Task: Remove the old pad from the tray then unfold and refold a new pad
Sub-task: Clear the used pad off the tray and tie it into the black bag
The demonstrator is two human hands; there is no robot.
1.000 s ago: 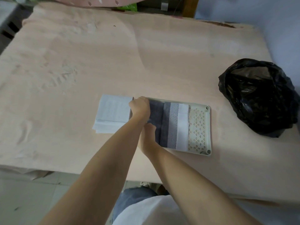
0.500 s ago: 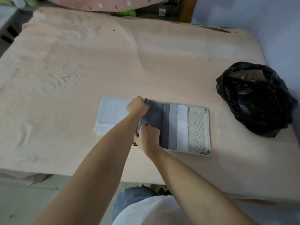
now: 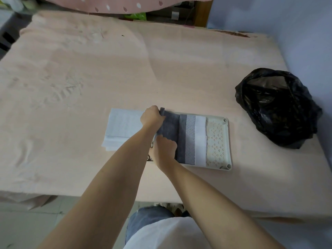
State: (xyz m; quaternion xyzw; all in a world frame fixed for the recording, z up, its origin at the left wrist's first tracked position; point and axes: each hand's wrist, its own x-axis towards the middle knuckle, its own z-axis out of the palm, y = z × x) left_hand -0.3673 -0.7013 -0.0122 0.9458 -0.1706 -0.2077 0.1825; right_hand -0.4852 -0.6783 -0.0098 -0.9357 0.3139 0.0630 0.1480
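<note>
Grey, textured absorbent pad (image 3: 181, 139), partly folded on itself into bands of dark grey, lighter grey and white, lying on a pale cream rectangular plastic tray (image 3: 226, 141) with a perforated surface exposed at its right end. Tray resting on the peach-coloured cloth-covered table (image 3: 89, 72), near its near edge. Left hand (image 3: 150, 117) gripping the far left corner of the pad, fingers curled around the lifted edge. Right hand (image 3: 164, 147) gripping the near left portion of the pad, fingers curled into the material; the two hands close together, one beyond the other, at the tray's left end. Folded white quilted pad (image 3: 122, 126) lying flat on the table just left of the tray, partly hidden by the left forearm; whether it touches the tray cannot be told. Crumpled black plastic bag (image 3: 276, 106) sitting on the table to the right of the tray, apart from it, beside a pale blue wall (image 3: 296, 33). Pink spotted fabric (image 3: 116, 4) visible beyond the table's far edge.
</note>
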